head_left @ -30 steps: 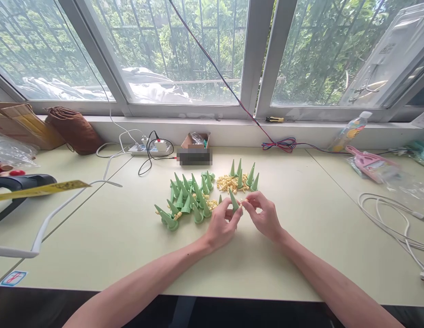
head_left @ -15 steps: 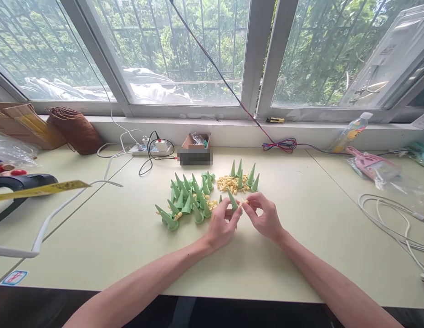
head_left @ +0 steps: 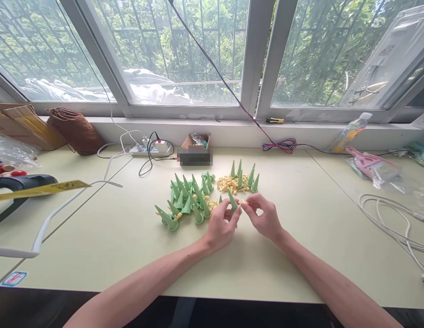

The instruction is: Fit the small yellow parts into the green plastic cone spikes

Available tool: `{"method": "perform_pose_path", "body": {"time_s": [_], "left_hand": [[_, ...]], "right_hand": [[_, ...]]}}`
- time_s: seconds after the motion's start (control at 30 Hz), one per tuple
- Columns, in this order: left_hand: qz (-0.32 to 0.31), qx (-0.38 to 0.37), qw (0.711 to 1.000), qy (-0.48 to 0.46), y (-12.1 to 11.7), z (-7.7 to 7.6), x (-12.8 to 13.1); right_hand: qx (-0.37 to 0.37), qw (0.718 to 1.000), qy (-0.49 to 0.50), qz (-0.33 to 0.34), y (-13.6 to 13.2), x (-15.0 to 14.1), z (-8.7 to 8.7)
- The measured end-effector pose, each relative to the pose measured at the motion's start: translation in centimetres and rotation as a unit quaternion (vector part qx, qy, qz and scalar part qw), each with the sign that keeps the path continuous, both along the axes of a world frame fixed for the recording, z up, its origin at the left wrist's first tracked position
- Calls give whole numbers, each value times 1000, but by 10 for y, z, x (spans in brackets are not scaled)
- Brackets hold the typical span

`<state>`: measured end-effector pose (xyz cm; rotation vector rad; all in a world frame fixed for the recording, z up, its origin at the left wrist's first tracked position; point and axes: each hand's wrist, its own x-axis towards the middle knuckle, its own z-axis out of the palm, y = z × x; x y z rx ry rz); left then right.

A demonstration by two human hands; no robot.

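My left hand [head_left: 222, 223] is closed around the base of a green plastic cone [head_left: 232, 199], whose tip points up and a little left. Beside it, my right hand [head_left: 263, 215] pinches a small pale-yellow plastic piece [head_left: 245, 202] close to the cone's lower right side. Whether the piece touches the cone is too small to tell. To the left stand several green cones [head_left: 180, 200], some with yellow pieces at their bases. Beyond my hands lies a pile of yellow pieces [head_left: 228, 184], with several more green cones [head_left: 254, 183] at its right.
Against the sill sit a small cardboard box [head_left: 195, 141], a power strip [head_left: 148, 149] and a brown drawstring bag [head_left: 75, 130]. A bottle [head_left: 351, 132], a pink dustpan-like item [head_left: 370, 165] and white cables [head_left: 396, 207] lie right. A white bar [head_left: 58, 212] crosses the left side.
Both hands stay nearly in place. My right fingers have shifted very slightly at the yellow piece; the cone is still in my left hand.
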<state>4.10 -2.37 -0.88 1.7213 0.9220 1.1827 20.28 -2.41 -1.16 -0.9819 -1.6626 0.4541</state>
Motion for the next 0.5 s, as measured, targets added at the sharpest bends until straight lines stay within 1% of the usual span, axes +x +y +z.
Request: {"method": "perform_pose_path", "body": {"time_s": [0.33, 0.5], "left_hand": [[9, 19, 1000, 20, 1, -2, -1], [11, 35, 999, 31, 2, -4, -1]], "right_hand": [[-1, 1000, -4, 1, 3, 0, -3], [-14, 1000, -15, 8, 2, 1, -2]]}}
